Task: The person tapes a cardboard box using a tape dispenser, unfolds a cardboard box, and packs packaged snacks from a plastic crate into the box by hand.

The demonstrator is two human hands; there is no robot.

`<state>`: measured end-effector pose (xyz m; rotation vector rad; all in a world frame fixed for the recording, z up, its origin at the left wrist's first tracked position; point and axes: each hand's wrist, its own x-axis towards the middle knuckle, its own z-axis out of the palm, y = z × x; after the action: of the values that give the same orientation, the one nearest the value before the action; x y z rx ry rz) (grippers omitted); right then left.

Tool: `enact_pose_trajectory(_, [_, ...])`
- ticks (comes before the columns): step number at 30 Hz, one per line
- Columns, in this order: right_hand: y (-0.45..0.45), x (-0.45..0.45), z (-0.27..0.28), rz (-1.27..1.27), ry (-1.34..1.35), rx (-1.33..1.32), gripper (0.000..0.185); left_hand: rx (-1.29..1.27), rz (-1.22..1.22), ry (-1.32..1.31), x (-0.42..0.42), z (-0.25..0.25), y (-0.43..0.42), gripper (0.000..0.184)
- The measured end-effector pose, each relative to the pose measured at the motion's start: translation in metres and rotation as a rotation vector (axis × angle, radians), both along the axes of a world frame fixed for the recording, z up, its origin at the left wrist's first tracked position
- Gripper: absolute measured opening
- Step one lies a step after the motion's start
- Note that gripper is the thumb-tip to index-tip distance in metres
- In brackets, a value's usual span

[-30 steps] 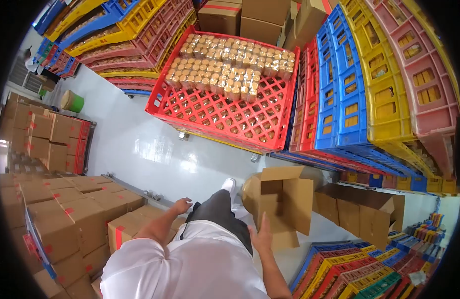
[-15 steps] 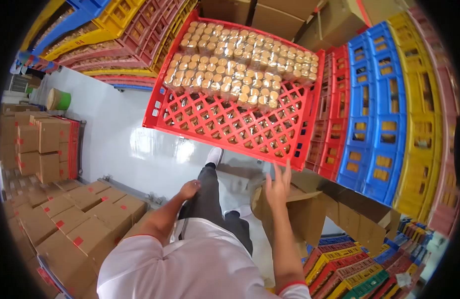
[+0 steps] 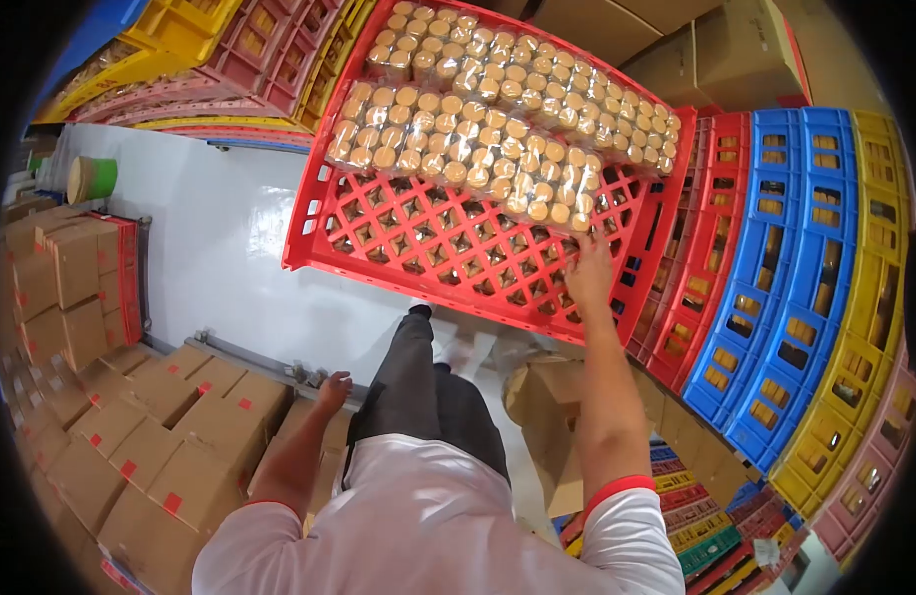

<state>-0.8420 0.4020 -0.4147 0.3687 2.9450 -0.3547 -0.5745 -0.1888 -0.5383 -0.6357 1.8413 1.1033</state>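
A red plastic crate (image 3: pixel 433 273) with a lattice bottom stands in front of me, tilted in my view. Across its far part lie rows of clear-wrapped packs (image 3: pixel 468 144) of small cylinders with round tan tops. My right hand (image 3: pixel 589 273) reaches over the crate's near right side. Its fingers are stretched out, and the fingertips are at the near corner of the closest row; whether they touch the wrap I cannot tell. My left hand (image 3: pixel 333 391) hangs beside my left thigh, away from the crate, with loosely parted fingers and nothing in them.
Stacked blue crates (image 3: pixel 755 238) and yellow crates (image 3: pixel 855 288) rise on the right. More crates (image 3: pixel 270 59) stand at the upper left. Cardboard boxes (image 3: pixel 185 426) are piled at the lower left. An opened carton (image 3: pixel 547 397) sits under my right forearm.
My right hand has moved forward from the crate's near edge to the packs inside. My left hand has dropped outward to the left. The crate appears closer.
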Motion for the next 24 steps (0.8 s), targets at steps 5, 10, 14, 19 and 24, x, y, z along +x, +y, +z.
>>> enact_pose_trajectory(5, [0.050, 0.003, 0.008, -0.092, -0.076, 0.074, 0.048, 0.069, 0.138, -0.025, 0.006, 0.003, 0.032, 0.042])
enact_pose_trajectory(10, [0.055, -0.005, -0.012, -0.108, 0.165, -0.055, 0.051, 0.055, -0.012, 0.117, 0.014, 0.001, 0.050, 0.045])
enact_pose_trajectory(14, [0.023, -0.026, -0.031, -0.043, 0.301, -0.046, 0.076, 0.043, -0.077, 0.094, 0.011, 0.025, 0.058, 0.044])
enact_pose_trajectory(19, [0.027, -0.044, -0.023, -0.181, 0.047, 0.041, 0.093, -0.012, -0.138, 0.104, -0.021, 0.061, 0.082, 0.047])
enact_pose_trajectory(24, [0.030, -0.021, -0.016, -0.289, 0.142, 0.110, 0.100, 0.226, 0.019, 0.234, -0.075, 0.095, 0.147, 0.046])
